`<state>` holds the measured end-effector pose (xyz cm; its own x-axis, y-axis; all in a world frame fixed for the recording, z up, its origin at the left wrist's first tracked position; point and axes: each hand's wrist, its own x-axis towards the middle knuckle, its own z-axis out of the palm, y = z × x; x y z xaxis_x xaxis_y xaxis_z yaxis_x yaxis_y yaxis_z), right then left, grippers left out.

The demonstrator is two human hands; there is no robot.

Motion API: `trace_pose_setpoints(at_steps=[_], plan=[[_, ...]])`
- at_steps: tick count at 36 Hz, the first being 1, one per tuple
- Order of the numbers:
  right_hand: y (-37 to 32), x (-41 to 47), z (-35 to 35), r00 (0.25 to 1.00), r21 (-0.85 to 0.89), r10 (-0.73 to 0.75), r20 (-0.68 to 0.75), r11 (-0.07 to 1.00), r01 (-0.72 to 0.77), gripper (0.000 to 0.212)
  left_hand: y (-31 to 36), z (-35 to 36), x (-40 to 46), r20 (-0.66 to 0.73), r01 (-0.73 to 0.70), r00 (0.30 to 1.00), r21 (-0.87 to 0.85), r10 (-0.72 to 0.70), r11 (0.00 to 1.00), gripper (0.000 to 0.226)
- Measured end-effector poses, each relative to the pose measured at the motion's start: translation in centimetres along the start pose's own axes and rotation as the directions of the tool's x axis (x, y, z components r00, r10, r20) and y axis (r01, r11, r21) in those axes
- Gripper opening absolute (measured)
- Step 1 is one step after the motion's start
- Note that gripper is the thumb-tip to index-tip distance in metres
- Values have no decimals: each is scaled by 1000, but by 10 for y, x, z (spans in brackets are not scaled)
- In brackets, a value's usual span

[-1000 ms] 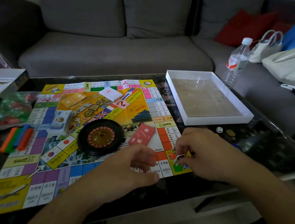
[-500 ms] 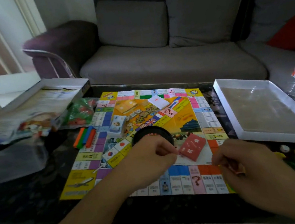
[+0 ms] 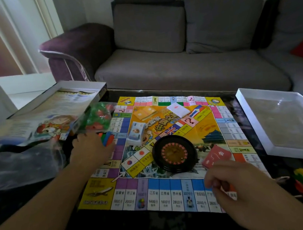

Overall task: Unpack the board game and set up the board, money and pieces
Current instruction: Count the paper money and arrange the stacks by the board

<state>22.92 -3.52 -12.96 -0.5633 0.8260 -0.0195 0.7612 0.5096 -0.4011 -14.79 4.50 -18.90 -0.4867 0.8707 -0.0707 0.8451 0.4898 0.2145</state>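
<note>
Our left hand (image 3: 91, 151) lies on the colored sticks (image 3: 107, 138) at the board (image 3: 175, 188)'s left edge, fingers curling round them; their long axis is hidden. Our right hand (image 3: 237, 184), well apart at the near edge, pinches a small piece (image 3: 232, 193).

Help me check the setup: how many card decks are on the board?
2. A white deck lies near the board's far edge; a red deck lies right of the roulette wheel. None else visible.
</note>
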Motion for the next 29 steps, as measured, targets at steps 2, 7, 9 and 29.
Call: trace_pose_setpoints(at_steps=[2, 7, 9, 29], plan=[[-2, 3, 2, 1000, 3, 4, 9, 1000, -4, 32, -3, 2, 5, -17, -54, 998, -92, 53, 994, 68], [-7, 8, 7, 999, 13, 43, 17, 999, -43, 27, 0, -20, -5, 34, -34, 998, -310, 47, 950, 52], [-9, 11, 10, 998, 44, 70, -5, 997, -70, 30, 5, -34, -14, 53, -27, 997, -387, 51, 922, 55], [-22, 25, 12, 835, 924, 530, 147, 228, -307, 18, 121, -7, -168, 220, -180, 834, -758, 506, 627, 61]])
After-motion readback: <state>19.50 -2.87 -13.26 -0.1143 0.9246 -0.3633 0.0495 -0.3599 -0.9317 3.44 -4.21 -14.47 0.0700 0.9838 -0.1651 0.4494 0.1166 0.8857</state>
